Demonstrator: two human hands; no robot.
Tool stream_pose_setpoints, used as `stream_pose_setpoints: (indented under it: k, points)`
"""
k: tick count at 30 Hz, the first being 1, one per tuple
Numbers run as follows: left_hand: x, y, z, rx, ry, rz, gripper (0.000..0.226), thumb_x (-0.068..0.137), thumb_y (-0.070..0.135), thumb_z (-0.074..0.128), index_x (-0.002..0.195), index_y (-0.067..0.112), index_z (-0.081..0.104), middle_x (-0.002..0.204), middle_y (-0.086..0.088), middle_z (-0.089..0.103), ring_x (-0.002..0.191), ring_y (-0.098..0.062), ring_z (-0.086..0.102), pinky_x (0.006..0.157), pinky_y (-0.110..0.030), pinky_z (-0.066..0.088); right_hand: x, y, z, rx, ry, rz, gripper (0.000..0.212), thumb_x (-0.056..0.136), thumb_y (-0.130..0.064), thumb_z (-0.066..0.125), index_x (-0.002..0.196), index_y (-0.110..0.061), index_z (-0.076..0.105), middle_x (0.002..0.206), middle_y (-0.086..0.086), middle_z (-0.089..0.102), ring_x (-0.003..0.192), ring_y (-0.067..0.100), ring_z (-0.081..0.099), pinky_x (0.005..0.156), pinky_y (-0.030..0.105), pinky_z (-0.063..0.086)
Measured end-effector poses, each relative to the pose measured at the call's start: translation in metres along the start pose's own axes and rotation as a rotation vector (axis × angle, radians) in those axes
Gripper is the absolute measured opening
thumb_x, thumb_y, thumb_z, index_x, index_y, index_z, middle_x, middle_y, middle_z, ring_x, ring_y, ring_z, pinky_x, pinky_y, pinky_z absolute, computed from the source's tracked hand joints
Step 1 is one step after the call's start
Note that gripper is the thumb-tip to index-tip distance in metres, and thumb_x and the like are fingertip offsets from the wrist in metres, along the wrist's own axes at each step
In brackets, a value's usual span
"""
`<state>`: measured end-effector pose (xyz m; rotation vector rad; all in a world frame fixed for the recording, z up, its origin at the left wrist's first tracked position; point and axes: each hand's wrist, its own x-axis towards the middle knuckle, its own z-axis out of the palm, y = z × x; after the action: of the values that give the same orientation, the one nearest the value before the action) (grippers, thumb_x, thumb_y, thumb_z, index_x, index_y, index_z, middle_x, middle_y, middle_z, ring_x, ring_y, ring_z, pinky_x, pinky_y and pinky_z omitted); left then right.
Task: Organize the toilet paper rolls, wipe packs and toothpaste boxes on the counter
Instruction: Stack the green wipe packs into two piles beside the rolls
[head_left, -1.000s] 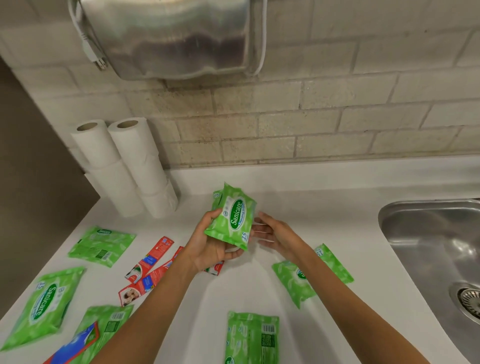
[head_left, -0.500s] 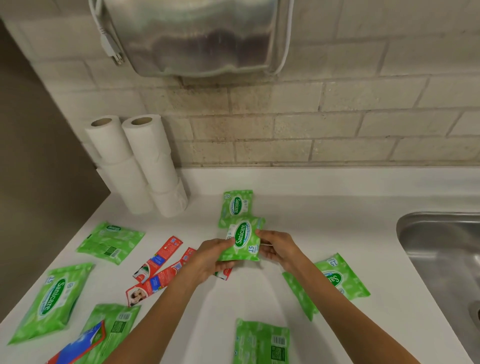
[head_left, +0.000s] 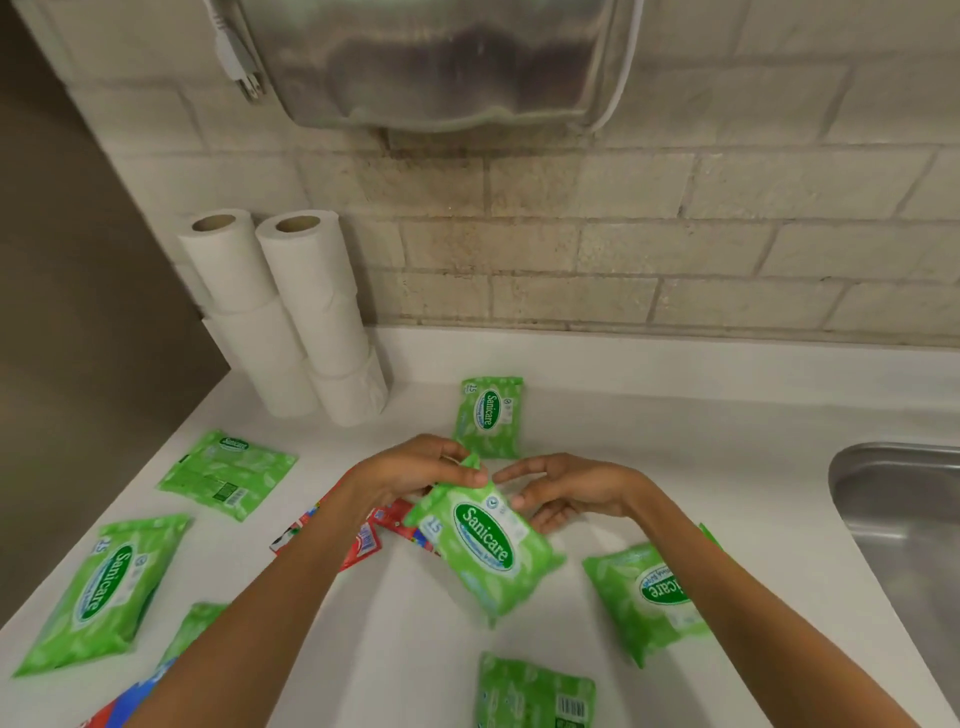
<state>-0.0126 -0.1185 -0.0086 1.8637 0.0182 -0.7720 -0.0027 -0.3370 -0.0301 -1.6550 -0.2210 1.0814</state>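
Observation:
My left hand (head_left: 415, 467) pinches the top edge of a green Sanicare wipe pack (head_left: 483, 551), which hangs tilted just above the white counter (head_left: 675, 457). My right hand (head_left: 566, 491) is beside the pack's upper right corner with relaxed fingers that touch or nearly touch it. Another wipe pack (head_left: 488, 418) lies behind my hands near the wall. Several more packs lie around: left (head_left: 226, 473), far left (head_left: 104, 592), front (head_left: 535, 691) and under my right forearm (head_left: 649, 597). Red toothpaste boxes (head_left: 363, 548) lie partly hidden under my left wrist. Two stacks of toilet paper rolls (head_left: 306, 312) stand in the back-left corner.
A steel sink (head_left: 909, 525) is set into the counter at the right. A metal dispenser (head_left: 441, 62) hangs on the brick wall above, with a plug dangling beside it. A blue and red box (head_left: 124, 701) lies at the front left, and the counter's left edge drops off beside it.
One wipe pack now lies at the back near the wall. The pack still in my hands has come toward me and tipped down, pinched by my left hand; my right hand has loosened.

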Motion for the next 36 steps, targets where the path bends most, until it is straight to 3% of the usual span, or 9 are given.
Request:
stream_pose_setpoints:
  k: [3,6,10,13,18,23,27,30,36]
  points:
    - [0.011,0.011,0.002,0.145,0.073,0.003,0.051,0.073,0.032,0.076,0.115,0.009,0.059,0.109,-0.006,0.065,0.099,-0.019,0.063,0.09,-0.03,0.05,0.003,-0.003,0.01,-0.107,-0.028,0.006,0.035,0.08,-0.016,0.071,0.114,-0.015,0.062,0.077,-0.005,0.067,0.066,0.007,0.06,0.064,0.017,0.055]
    - [0.019,0.016,0.002,0.145,0.136,0.025,0.036,0.072,0.037,0.075,0.099,0.015,0.065,0.097,0.0,0.067,0.087,-0.013,0.065,0.077,-0.023,0.051,0.005,0.005,0.013,-0.055,0.029,-0.021,0.031,0.082,-0.017,0.07,0.111,-0.009,0.063,0.08,0.001,0.061,0.064,0.007,0.056,0.062,0.016,0.053]
    - [0.023,0.007,-0.002,-0.198,0.279,0.038,0.044,0.084,0.04,0.062,0.11,0.005,0.064,0.1,-0.011,0.07,0.083,-0.02,0.065,0.077,-0.03,0.051,0.004,0.015,0.01,0.128,0.101,-0.057,0.011,0.085,-0.019,0.066,0.095,-0.017,0.065,0.086,0.001,0.068,0.069,0.009,0.063,0.064,0.019,0.054]
    - [0.019,-0.012,0.004,-0.42,0.288,0.017,0.046,0.085,0.04,0.06,0.116,0.006,0.058,0.097,-0.008,0.069,0.087,-0.021,0.064,0.077,-0.03,0.052,0.008,0.021,0.007,0.209,0.185,-0.075,0.018,0.084,-0.023,0.066,0.1,-0.015,0.066,0.093,0.004,0.07,0.077,0.014,0.065,0.07,0.022,0.056]
    - [0.013,-0.047,0.033,-0.555,0.22,-0.041,0.041,0.082,0.029,0.067,0.113,0.005,0.056,0.106,-0.015,0.07,0.092,-0.025,0.069,0.07,-0.03,0.059,0.022,0.02,0.007,0.406,0.362,-0.099,0.025,0.086,-0.026,0.065,0.104,-0.009,0.064,0.083,0.003,0.073,0.066,0.01,0.07,0.056,0.02,0.054]
    - [0.025,-0.051,0.034,-0.581,0.345,-0.023,0.022,0.083,0.022,0.067,0.098,0.007,0.061,0.089,-0.008,0.071,0.076,-0.016,0.068,0.06,-0.021,0.057,0.037,0.013,0.006,0.305,0.441,-0.079,0.036,0.084,-0.033,0.066,0.105,-0.004,0.065,0.078,0.004,0.069,0.062,0.011,0.065,0.056,0.02,0.053]
    - [0.043,-0.04,0.02,-0.553,0.47,0.003,0.024,0.083,0.022,0.067,0.099,0.006,0.061,0.087,-0.007,0.07,0.074,-0.015,0.066,0.053,-0.018,0.055,0.047,0.004,-0.007,0.246,0.652,-0.149,0.039,0.083,-0.026,0.068,0.113,-0.001,0.061,0.074,0.005,0.064,0.054,0.011,0.056,0.048,0.017,0.045]
    - [0.06,-0.027,0.009,-0.514,0.562,0.023,0.029,0.084,0.02,0.067,0.105,0.002,0.059,0.093,-0.011,0.067,0.07,-0.014,0.063,0.046,-0.015,0.051,0.055,-0.003,-0.021,0.196,0.761,-0.17,0.043,0.083,-0.024,0.069,0.119,-0.004,0.057,0.088,0.01,0.063,0.066,0.017,0.058,0.06,0.024,0.047]
    - [0.091,-0.013,-0.004,-0.452,0.641,0.046,0.036,0.083,0.02,0.067,0.11,-0.003,0.058,0.101,-0.014,0.063,0.073,-0.017,0.061,0.052,-0.018,0.052,0.074,-0.006,-0.034,0.05,0.854,-0.139,0.045,0.085,-0.029,0.065,0.123,-0.006,0.058,0.106,0.01,0.066,0.094,0.018,0.057,0.094,0.04,0.048]
